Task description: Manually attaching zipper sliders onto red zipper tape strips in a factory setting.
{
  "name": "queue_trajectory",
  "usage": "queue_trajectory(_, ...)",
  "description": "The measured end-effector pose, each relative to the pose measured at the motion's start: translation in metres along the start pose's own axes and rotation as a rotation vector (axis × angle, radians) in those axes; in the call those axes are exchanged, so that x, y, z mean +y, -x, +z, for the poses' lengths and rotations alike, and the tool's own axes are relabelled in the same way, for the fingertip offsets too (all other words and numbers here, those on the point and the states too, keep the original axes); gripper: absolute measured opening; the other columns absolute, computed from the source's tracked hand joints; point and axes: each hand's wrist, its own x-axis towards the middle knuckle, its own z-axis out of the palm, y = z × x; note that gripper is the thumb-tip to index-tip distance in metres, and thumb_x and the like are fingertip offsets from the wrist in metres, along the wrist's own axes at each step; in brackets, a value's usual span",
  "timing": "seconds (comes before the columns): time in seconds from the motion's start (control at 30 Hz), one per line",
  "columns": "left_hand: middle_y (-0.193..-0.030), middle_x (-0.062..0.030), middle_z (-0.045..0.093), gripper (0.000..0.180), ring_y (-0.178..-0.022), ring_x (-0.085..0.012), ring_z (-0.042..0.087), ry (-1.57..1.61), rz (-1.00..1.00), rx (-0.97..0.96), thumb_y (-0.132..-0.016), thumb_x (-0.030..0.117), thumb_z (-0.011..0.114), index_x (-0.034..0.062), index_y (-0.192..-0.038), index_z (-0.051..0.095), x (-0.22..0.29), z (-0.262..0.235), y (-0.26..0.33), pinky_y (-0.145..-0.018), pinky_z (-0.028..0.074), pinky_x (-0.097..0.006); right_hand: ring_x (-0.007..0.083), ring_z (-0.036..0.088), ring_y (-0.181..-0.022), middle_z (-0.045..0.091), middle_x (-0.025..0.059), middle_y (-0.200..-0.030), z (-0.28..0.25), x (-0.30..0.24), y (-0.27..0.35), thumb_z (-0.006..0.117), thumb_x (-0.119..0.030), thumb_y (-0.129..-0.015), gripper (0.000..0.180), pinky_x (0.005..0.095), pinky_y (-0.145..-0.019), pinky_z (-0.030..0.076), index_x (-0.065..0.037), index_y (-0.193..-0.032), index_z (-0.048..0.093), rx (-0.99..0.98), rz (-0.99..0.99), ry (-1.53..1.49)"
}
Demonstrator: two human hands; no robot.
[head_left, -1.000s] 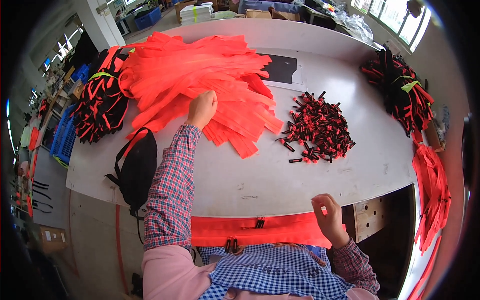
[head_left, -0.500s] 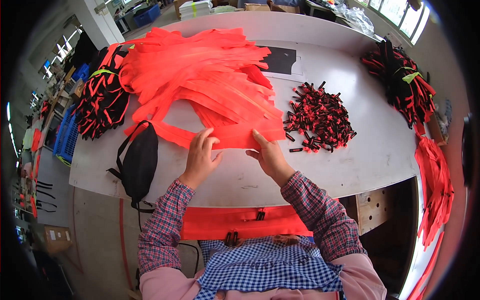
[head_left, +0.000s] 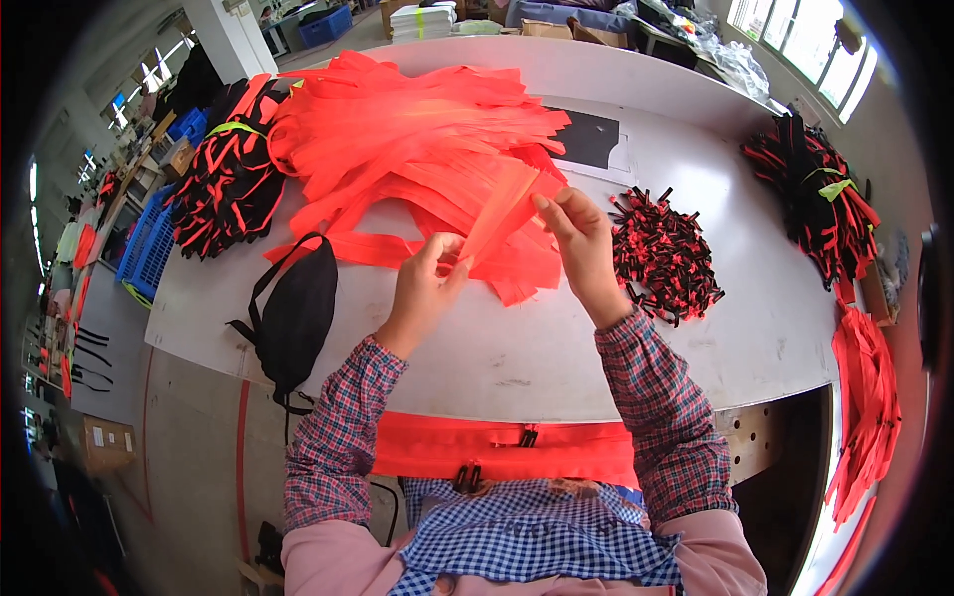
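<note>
A bright orange-red zipper strip (head_left: 500, 211) is stretched at a slant between my hands, above the near edge of a large heap of similar strips (head_left: 397, 129). My left hand (head_left: 425, 288) pinches its lower part. Higher up and to the right, my right hand (head_left: 584, 238) grips the upper part between thumb and fingers. More strips (head_left: 556, 452) lie across my lap, with a few black zipper pulls on them. Beside my right hand is a pile of small black-and-red zipper pulls (head_left: 664, 253).
A black cloth piece with looped straps (head_left: 295, 313) lies on the white table (head_left: 497, 382) at left. Tied black-and-red bundles sit at the far left (head_left: 229, 189) and right (head_left: 815, 199). Orange-red strips (head_left: 863, 407) hang past the right edge. A dark sheet (head_left: 586, 139) lies behind.
My right hand has risen away from me and to the right. The strip, earlier held flat and level, is now slanted and narrower. The view has shifted slightly.
</note>
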Motion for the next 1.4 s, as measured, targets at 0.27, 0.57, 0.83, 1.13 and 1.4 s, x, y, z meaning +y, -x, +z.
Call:
queue_trajectory(0.27, -0.105, -0.0076, 0.067, 0.024, -0.089, -0.01, 0.065, 0.211, -0.02, -0.076, -0.094, 0.009, 0.068, -0.0018, -0.115, 0.063, 0.065, -0.013, 0.052, -0.073, 0.053, -0.023, 0.0083, 0.063, -0.066, 0.066, 0.0056, -0.072, 0.0, -0.038, 0.11, 0.07, -0.012, -0.093, 0.018, 0.0252, -0.06, 0.05, 0.002, -0.103, 0.065, -0.252, 0.005, 0.303)
queue_trajectory(0.57, -0.087, -0.0098, 0.068, 0.017, -0.08, -0.0194, 0.068, 0.262, 0.131, -0.226, -0.091, 0.005, 0.068, -0.002, -0.106, 0.07, 0.116, -0.004, 0.099, -0.067, 0.055, -0.027, 0.0162, 0.061, -0.061, 0.064, 0.009, -0.07, -0.023, -0.058, 0.177, 0.06, -0.011, -0.096, 0.016, 0.0283, -0.058, 0.047, 0.001, -0.088, 0.066, -0.373, -0.01, 0.399)
queue_trajectory(0.83, -0.087, -0.0053, 0.065, 0.034, -0.069, -0.0167, 0.065, -0.137, 0.611, -0.148, -0.076, -0.002, 0.073, -0.0039, -0.11, 0.069, 0.109, 0.014, 0.113, -0.057, 0.054, -0.03, 0.0055, 0.041, -0.063, 0.051, -0.0044, -0.068, -0.016, -0.044, 0.209, 0.054, -0.009, -0.097, 0.022, 0.0243, -0.056, 0.036, -0.003, -0.076, 0.052, -0.159, 0.214, -0.036)
queue_trajectory(1.13, -0.092, -0.0108, 0.068, 0.021, -0.077, -0.0216, 0.068, 0.05, 0.177, -0.306, -0.082, -0.001, 0.072, 0.0002, -0.103, 0.07, 0.113, 0.033, 0.12, -0.066, 0.056, -0.031, 0.0063, 0.053, -0.066, 0.057, -0.001, -0.072, -0.04, -0.017, 0.203, 0.054, -0.021, -0.101, 0.025, 0.0266, -0.061, 0.047, -0.003, -0.085, 0.061, -0.202, 0.656, -0.247)
queue_trajectory(1.4, -0.096, -0.0114, 0.068, 0.017, -0.083, -0.021, 0.068, 0.073, -0.084, -0.335, -0.088, -0.001, 0.068, -0.0008, -0.105, 0.069, 0.103, 0.039, 0.133, -0.072, 0.054, -0.029, 0.0362, 0.064, -0.078, 0.066, 0.017, -0.088, -0.157, 0.08, 0.148, 0.066, -0.012, -0.087, 0.019, 0.0433, -0.069, 0.052, -0.001, -0.102, 0.064, 0.149, 0.033, 0.913)
